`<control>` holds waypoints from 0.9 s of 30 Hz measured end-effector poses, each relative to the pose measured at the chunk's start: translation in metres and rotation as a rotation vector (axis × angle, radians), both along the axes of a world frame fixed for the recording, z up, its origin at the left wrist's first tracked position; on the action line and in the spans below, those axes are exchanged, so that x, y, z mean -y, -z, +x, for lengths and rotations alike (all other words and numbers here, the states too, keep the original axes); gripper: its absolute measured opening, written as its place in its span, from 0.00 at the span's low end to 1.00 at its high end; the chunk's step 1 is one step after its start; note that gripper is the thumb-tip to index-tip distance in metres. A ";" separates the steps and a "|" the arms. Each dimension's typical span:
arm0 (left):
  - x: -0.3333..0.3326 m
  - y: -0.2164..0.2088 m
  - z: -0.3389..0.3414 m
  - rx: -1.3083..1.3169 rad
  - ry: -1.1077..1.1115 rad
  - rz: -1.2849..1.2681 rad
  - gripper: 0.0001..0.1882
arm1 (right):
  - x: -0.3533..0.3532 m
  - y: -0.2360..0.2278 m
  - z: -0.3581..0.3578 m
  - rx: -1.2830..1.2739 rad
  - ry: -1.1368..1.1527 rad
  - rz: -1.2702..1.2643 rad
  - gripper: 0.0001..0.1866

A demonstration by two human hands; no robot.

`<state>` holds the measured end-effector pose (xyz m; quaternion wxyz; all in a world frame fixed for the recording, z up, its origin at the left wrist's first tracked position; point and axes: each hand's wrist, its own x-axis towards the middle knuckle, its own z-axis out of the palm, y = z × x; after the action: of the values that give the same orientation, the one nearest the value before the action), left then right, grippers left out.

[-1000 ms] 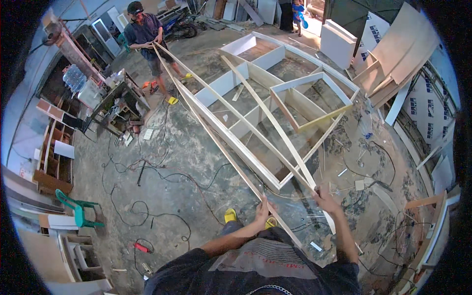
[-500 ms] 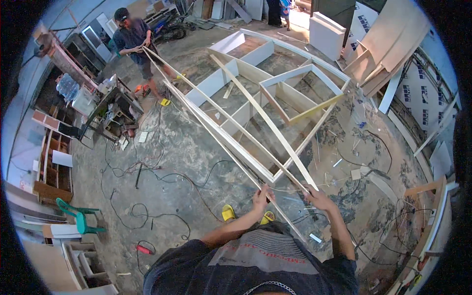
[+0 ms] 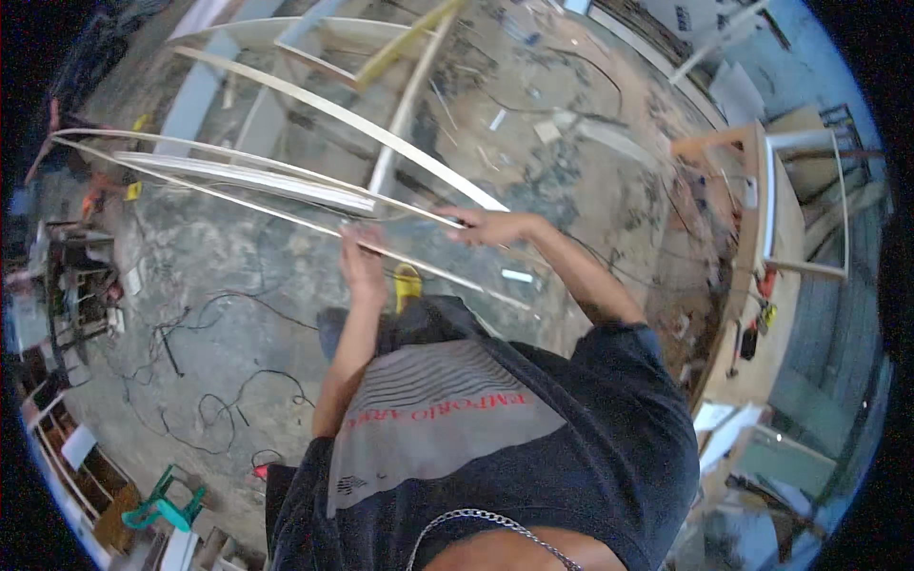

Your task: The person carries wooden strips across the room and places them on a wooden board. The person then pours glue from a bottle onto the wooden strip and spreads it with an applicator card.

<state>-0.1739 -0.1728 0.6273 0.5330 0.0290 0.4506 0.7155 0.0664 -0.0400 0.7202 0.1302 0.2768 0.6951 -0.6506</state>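
Two long, thin pale wooden strips run from my hands toward the far left, where their ends come close together. My left hand (image 3: 363,266), somewhat blurred, is closed round the nearer wooden strip (image 3: 262,209), whose free end passes to the right of it. In my right hand (image 3: 493,227) is the farther wooden strip (image 3: 314,174), gripped near its end. Beyond the strips lies a large wooden frame (image 3: 386,169) with cross panels, cut off by the top of the view. A flat pale board (image 3: 333,107) lies slanting across that frame.
Cables (image 3: 228,404) loop over the concrete floor at the left. A green plastic chair (image 3: 167,500) stands at the lower left. On the right are a wooden bench (image 3: 728,381) with hand tools and an upright frame (image 3: 807,266). A yellow slipper (image 3: 407,285) shows at my foot.
My view has swung right and down, so the frame and strips appear farther left and higher. The co-worker at the strips' far end has almost left view. Both hands still grip their strips.
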 end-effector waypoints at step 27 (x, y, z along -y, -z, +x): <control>0.208 0.004 0.381 0.031 -0.242 -0.068 0.26 | 0.208 0.026 0.311 -0.053 -0.017 -0.050 0.37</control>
<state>0.2070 -0.3804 0.6236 0.4506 -0.0549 0.4664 0.7593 0.3773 -0.2477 0.6945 0.1241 0.2501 0.6840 -0.6739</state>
